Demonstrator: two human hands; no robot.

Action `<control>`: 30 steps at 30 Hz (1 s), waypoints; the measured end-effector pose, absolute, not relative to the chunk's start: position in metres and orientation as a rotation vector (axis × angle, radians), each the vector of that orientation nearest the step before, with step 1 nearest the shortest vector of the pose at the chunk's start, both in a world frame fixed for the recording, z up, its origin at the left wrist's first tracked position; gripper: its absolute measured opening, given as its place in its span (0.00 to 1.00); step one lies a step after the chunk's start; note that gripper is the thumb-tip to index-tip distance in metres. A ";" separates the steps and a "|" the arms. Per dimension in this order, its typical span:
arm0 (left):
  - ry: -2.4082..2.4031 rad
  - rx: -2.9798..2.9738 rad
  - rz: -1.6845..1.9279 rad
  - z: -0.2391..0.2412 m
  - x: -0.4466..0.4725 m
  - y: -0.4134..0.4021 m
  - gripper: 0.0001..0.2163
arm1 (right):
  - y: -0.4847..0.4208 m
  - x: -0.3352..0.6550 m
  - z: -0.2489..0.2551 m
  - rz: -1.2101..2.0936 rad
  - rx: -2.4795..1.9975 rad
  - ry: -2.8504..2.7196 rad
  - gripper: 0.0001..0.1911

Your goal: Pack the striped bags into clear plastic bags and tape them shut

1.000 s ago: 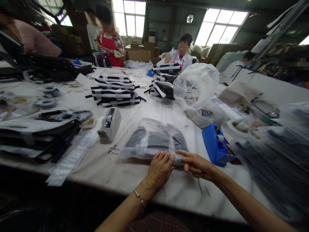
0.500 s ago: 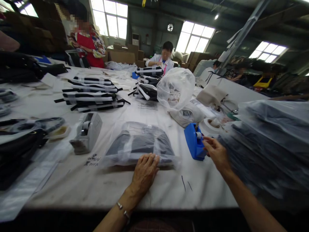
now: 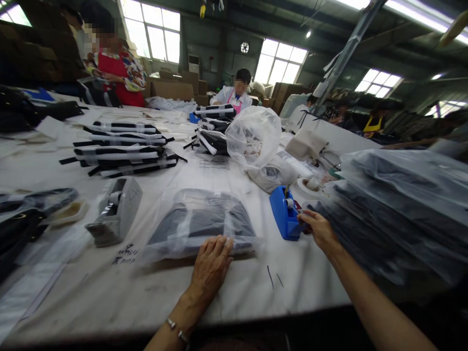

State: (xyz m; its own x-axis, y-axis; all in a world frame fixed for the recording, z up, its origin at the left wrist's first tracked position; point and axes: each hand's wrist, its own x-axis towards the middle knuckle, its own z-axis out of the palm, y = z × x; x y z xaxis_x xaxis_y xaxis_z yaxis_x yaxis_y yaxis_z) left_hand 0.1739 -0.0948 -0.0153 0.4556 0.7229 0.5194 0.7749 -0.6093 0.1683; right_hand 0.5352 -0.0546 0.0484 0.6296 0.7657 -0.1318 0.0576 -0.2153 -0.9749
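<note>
A dark bag in a clear plastic sleeve [image 3: 204,219] lies flat on the white-covered table in front of me. My left hand [image 3: 212,261] rests palm down on its near edge, the fingers stretched out over the plastic. To the right stands a blue tape dispenser [image 3: 283,217]. My right hand [image 3: 319,229] is at its right side, thumb and fingertips pinched together against it. What those fingertips hold, if anything, is too small to make out. A grey tape dispenser [image 3: 119,212] stands to the left of the sleeved bag.
Several folded black-and-white pieces [image 3: 124,148] are stacked behind. A clear plastic bag [image 3: 254,134] and a roll of tape [image 3: 309,187] sit beyond the blue dispenser. Plastic-wrapped dark goods [image 3: 395,204] are piled at the right. Co-workers [image 3: 230,95] are across the table.
My right fingertips have closed into a pinch at the blue dispenser. My left hand stays on the sleeved bag. The whole view has shifted, so things appear farther left.
</note>
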 end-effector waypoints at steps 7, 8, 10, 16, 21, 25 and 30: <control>-1.352 -2.601 -0.855 -0.016 0.174 -0.095 0.20 | -0.087 0.520 0.055 0.626 -1.535 -0.673 0.34; -1.357 -2.600 -0.854 -0.016 0.174 -0.095 0.19 | -0.092 0.519 0.051 0.670 -1.532 -0.614 0.35; -1.363 -2.600 -0.843 -0.016 0.175 -0.095 0.19 | -0.100 0.520 0.040 0.767 -1.561 -0.489 0.35; -1.374 -2.637 -0.821 -0.013 0.175 -0.097 0.20 | -0.115 0.536 0.018 0.597 -1.805 -0.586 0.41; -1.412 -2.677 -0.815 -0.013 0.175 -0.099 0.20 | -0.113 0.488 0.063 0.620 -1.756 -1.172 0.47; -1.425 -2.685 -0.806 -0.014 0.176 -0.100 0.20 | -0.083 0.416 0.093 0.973 -1.544 -1.809 0.44; -1.440 -2.668 -0.805 -0.014 0.176 -0.101 0.19 | -0.032 0.363 0.087 1.103 -1.358 -2.523 0.48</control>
